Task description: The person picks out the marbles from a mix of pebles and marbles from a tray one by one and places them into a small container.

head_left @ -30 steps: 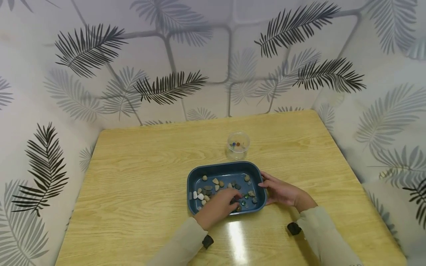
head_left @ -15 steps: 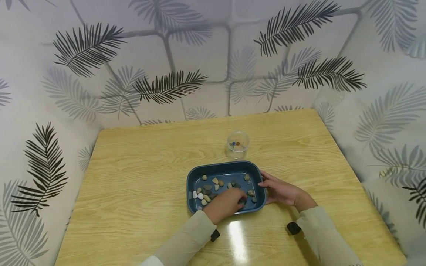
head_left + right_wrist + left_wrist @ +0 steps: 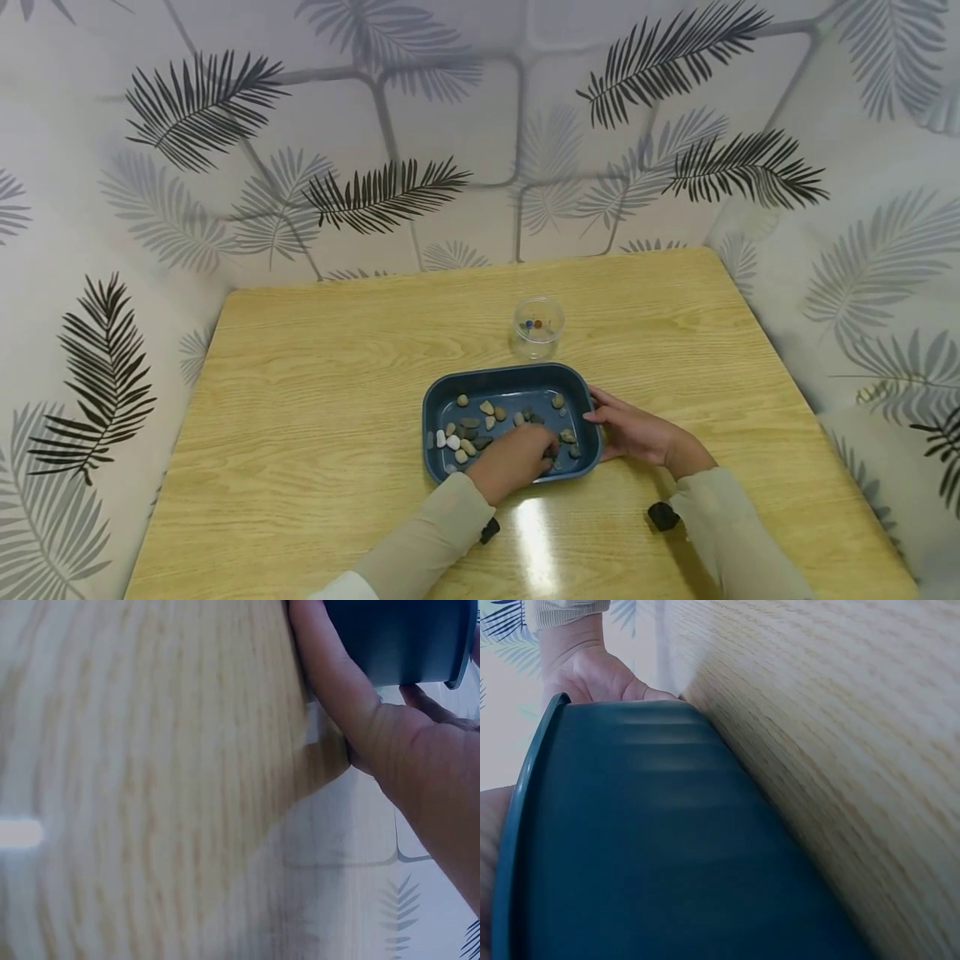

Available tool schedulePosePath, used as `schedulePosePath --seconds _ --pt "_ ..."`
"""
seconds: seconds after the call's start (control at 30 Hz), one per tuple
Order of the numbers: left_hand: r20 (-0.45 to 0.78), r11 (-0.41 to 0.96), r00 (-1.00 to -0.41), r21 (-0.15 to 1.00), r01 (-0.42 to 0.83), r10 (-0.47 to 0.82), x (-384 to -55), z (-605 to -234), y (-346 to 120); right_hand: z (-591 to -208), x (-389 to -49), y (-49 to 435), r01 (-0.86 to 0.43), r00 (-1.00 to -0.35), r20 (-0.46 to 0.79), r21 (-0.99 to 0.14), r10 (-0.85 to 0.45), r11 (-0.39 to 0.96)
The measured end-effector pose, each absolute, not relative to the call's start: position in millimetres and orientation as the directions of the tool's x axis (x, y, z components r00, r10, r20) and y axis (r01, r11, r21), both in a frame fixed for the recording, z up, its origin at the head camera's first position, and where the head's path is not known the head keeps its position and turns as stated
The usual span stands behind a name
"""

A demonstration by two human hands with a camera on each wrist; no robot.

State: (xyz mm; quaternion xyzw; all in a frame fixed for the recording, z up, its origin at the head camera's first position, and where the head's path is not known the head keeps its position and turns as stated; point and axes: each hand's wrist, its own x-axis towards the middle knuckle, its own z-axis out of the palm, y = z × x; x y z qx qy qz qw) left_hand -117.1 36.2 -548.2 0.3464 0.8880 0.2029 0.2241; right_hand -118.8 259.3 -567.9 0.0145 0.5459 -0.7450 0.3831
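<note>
A dark blue rectangular tray [image 3: 480, 380] with rounded corners stands on the table, holding several pebbles [image 3: 468, 433] in grey, tan and white. My left hand [image 3: 513, 457] reaches over its near rim, fingers bent down among the stones right of the middle. Its fingertips are mostly hidden, so whether something is pinched there is unclear. At the right end, my right hand [image 3: 633, 432] grips the tray, thumb over the rim and fingers against the outer wall. The left wrist view shows the tray's outer side with the right hand [image 3: 592, 675] at its far end.
Behind the tray stands a clear plastic cup [image 3: 537, 337] with a few small coloured pieces in it, blue and red-orange among them. The wooden table [image 3: 315, 400] meets leaf-patterned walls [image 3: 442, 108] at the back and sides.
My left hand has moved to the right inside the tray, now covering the spot where green glass marbles showed. My right hand keeps its hold on the tray's end.
</note>
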Motion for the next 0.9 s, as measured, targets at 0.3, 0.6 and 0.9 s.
schedulePosePath --seconds 0.3,0.6,0.9 --pt "-0.263 0.695 -0.669 0.484 0.532 0.695 -115.4 -544.5 35.2 -571.7 -119.7 259.7 0.589 -0.706 -0.435 -0.798 -0.56 -0.123" --pt "-0.246 0.664 -0.65 0.518 0.539 0.719 -118.2 -545.7 35.2 -570.5 -120.5 260.2 0.591 -0.704 -0.433 -0.797 -0.563 -0.124" --pt "-0.18 0.592 -0.618 0.574 0.566 0.766 -122.6 -551.3 34.8 -569.4 -119.8 260.8 0.589 -0.704 -0.434 -0.799 -0.562 -0.12"
